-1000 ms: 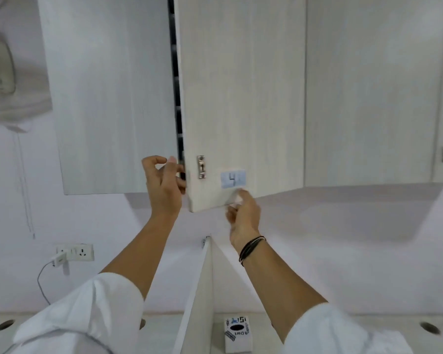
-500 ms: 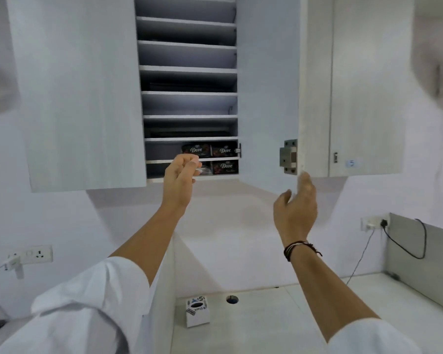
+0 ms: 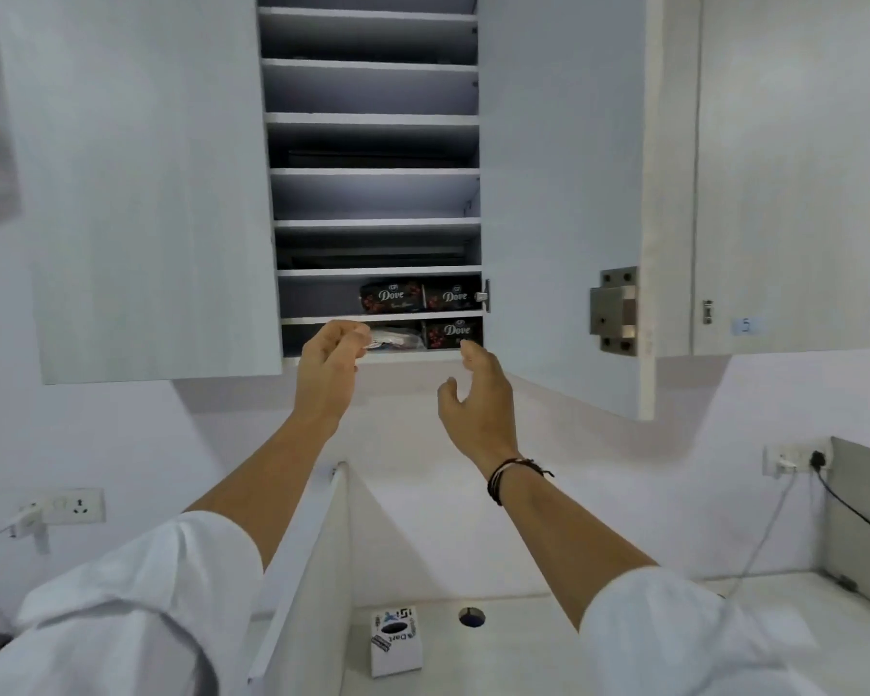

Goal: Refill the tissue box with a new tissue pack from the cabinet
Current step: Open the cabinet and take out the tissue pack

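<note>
The wall cabinet (image 3: 558,143) stands open, its shelves stacked one above another. On the lowest shelf lies a clear-wrapped tissue pack (image 3: 395,340) beside a dark Dove box (image 3: 453,333). My left hand (image 3: 330,364) is raised to that shelf, fingers curled, fingertips at the pack's left end; whether it grips the pack I cannot tell. My right hand (image 3: 475,394) hovers just under the shelf edge, fingers apart and empty. The white tissue box (image 3: 395,643) stands on the desk below, between my arms.
Two more Dove boxes (image 3: 423,296) sit on the shelf above. The open door (image 3: 619,313) with its metal latch juts out at the right. A white divider panel (image 3: 307,570) rises from the desk. Wall sockets (image 3: 74,504) and cables flank both sides.
The cabinet door has swung fully open. My right hand left the door and moved left toward the lowest shelf. My left hand reached to the tissue pack.
</note>
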The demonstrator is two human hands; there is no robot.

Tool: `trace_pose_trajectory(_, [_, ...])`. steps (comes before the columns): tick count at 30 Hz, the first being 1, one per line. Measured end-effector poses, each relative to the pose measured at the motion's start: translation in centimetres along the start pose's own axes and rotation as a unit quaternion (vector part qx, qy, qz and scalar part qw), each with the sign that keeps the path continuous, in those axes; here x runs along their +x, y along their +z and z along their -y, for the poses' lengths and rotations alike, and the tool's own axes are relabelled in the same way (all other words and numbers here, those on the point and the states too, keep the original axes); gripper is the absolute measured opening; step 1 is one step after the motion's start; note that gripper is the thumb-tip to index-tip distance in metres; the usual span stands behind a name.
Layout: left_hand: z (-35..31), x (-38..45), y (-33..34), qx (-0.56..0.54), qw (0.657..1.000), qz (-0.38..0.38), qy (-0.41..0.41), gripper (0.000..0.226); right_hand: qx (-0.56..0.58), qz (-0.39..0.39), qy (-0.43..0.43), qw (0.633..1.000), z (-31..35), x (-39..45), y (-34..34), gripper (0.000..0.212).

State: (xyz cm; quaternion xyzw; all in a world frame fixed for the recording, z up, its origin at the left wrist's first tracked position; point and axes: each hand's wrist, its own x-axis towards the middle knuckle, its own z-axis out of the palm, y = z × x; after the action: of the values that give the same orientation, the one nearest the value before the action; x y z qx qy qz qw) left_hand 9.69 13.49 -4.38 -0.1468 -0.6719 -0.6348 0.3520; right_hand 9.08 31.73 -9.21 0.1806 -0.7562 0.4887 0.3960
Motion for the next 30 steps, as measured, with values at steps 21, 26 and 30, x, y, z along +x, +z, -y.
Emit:
trace_pose_trajectory(21, [13.3, 12.1, -0.5, 0.056, 0.983, -0.108, -0.135, 0.041, -0.195, 0.092, -0.201, 0.956, -12.0, 16.0, 13.5, 0.018])
trace_pose_trajectory(26, [11.6, 5.8, 0.2, -0.107, 0.972, -0.091, -0.191, 0.065, -0.076, 0.119, -0.207, 0.968, -9.1, 7.4, 10.9, 0.012])
trace_pose_trajectory(30, [11.3, -1.0, 0.3, -0.089, 0.972, -0.087, -0.197, 0.056, 0.005, 0.186, -0.086, 0.979, -8.7, -1.5, 8.0, 0.044])
